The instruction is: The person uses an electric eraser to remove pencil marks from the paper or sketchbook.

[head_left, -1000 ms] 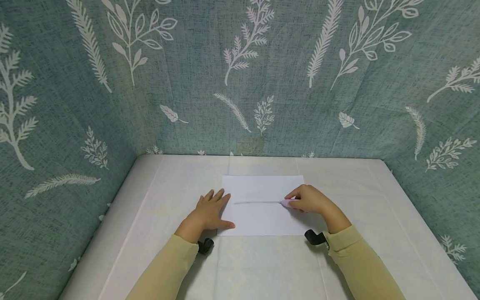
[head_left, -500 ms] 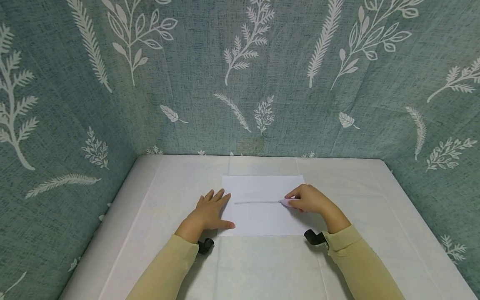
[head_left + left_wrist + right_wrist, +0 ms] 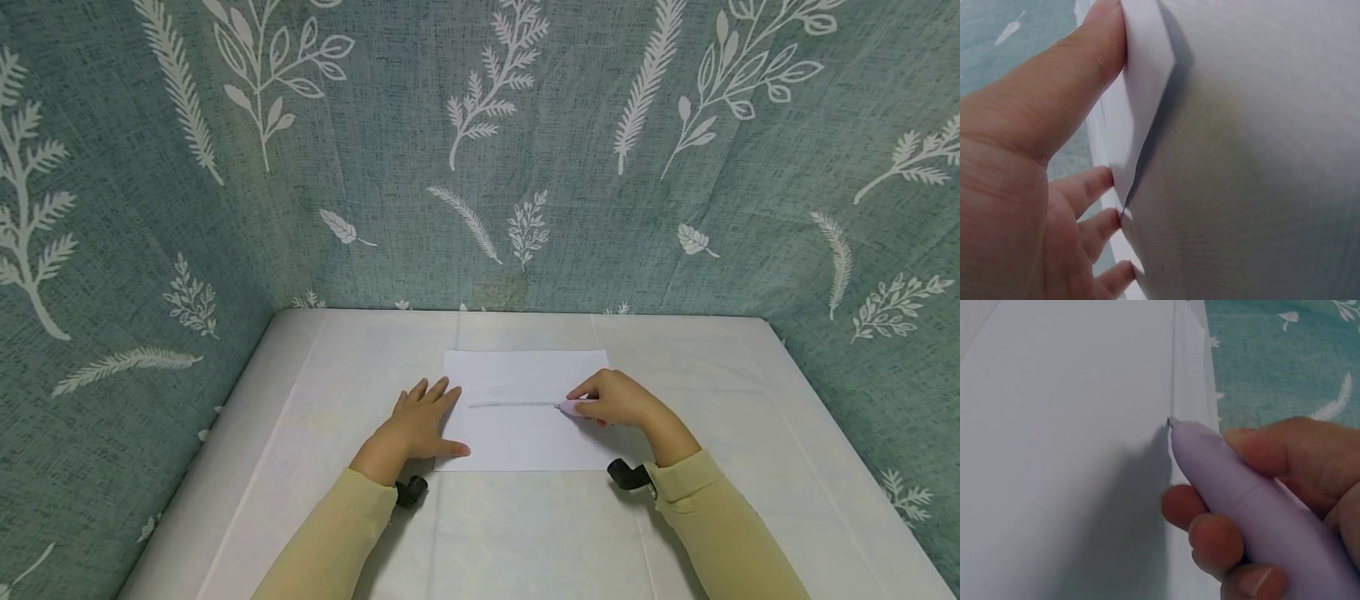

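A white sheet of paper (image 3: 517,446) lies on the table with a thin grey line (image 3: 510,405) running across its middle. My left hand (image 3: 418,423) rests with spread fingers on the sheet's left side. The left wrist view shows the thumb (image 3: 1041,94) lying along the paper (image 3: 1147,81), whose near edge lifts a little. Thumb and fingers of my right hand (image 3: 626,402) grip a thick lavender pen-shaped tool (image 3: 1254,506). Its small metal tip (image 3: 1173,421) points left, right at the line's right end. Most of the tool's rear is hidden by the hand in the head view.
A pale cloth (image 3: 525,533) covers the table (image 3: 360,342). Green leaf-patterned fabric (image 3: 390,125) hangs behind it and on both sides. A black wrist camera (image 3: 411,492) sits by the left cuff and another black camera (image 3: 628,475) by the right cuff.
The tool's tip has shifted very slightly left along the line with my right hand. My left hand stays in place.
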{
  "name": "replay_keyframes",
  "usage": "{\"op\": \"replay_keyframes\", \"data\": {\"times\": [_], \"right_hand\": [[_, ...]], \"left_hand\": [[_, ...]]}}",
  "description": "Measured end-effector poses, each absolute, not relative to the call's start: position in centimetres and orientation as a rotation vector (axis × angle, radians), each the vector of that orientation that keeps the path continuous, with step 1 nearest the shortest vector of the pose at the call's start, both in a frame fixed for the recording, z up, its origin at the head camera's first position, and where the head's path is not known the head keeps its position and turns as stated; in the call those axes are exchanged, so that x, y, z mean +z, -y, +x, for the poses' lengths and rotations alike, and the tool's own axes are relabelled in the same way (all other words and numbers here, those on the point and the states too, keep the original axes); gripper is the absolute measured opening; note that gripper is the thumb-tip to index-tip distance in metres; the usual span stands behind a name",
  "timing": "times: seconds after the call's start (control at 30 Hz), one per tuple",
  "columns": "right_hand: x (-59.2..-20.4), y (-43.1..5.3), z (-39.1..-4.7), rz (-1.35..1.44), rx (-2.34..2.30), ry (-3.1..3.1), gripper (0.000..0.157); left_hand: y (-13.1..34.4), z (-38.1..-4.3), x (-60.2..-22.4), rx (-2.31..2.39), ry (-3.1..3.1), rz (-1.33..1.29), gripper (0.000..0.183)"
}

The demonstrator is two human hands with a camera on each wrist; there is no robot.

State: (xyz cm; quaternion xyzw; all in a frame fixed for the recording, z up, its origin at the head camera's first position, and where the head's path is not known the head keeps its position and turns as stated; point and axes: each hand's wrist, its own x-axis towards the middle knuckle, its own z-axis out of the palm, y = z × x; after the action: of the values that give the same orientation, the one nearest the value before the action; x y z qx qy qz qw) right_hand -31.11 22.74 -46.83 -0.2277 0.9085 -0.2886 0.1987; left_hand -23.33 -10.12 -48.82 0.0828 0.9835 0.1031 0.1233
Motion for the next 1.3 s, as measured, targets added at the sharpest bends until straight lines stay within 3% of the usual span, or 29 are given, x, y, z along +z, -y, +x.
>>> {"op": "replay_keyframes", "data": {"times": [1.3], "right_hand": [[-46.57, -22.51, -31.17, -0.616, -0.797, -2.544, 0.021]], "left_hand": [[10.04, -23.38, -48.75, 0.286, -2.867, 0.245, 0.105]]}}
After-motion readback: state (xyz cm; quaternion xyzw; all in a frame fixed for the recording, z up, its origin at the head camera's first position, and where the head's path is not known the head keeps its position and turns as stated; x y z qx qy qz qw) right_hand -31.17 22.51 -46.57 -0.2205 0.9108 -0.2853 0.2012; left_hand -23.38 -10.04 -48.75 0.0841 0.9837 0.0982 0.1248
